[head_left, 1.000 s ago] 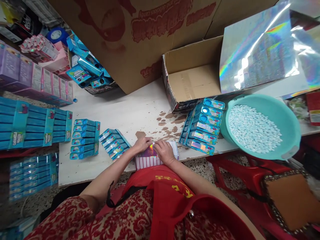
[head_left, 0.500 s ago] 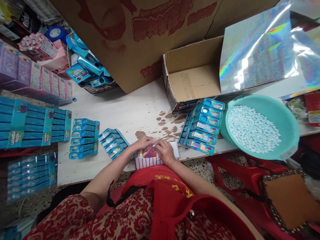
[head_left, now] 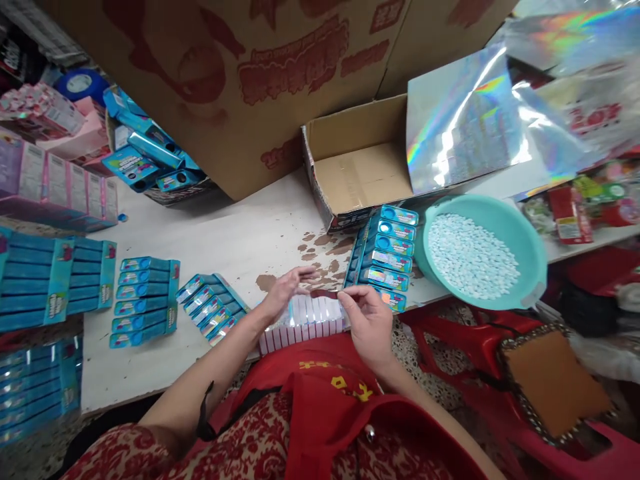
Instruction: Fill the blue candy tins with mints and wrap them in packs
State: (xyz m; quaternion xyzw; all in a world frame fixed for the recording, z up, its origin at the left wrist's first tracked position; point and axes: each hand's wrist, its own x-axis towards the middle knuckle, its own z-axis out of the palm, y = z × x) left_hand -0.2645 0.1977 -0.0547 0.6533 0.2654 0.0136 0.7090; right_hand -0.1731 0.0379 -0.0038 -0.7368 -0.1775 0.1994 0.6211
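Observation:
My left hand and my right hand hover over a white box with pink stripes at the table's near edge. Between them they stretch a thin dark reddish strip, each hand pinching one end. The box top shows a row of white packs. Left of the box lies a fan of blue candy packs. To its right stands a blue display tray of packs with shiny labels.
A teal basin of small white candies sits at the right. An open cardboard box and a holographic sheet lie behind. More blue packs and purple boxes fill the left. A red stool stands right.
The shiny holographic piece that lay on the box under my hands is gone. My hands have lifted and parted, the right one moving right. The view shifted, so everything sits more to the left.

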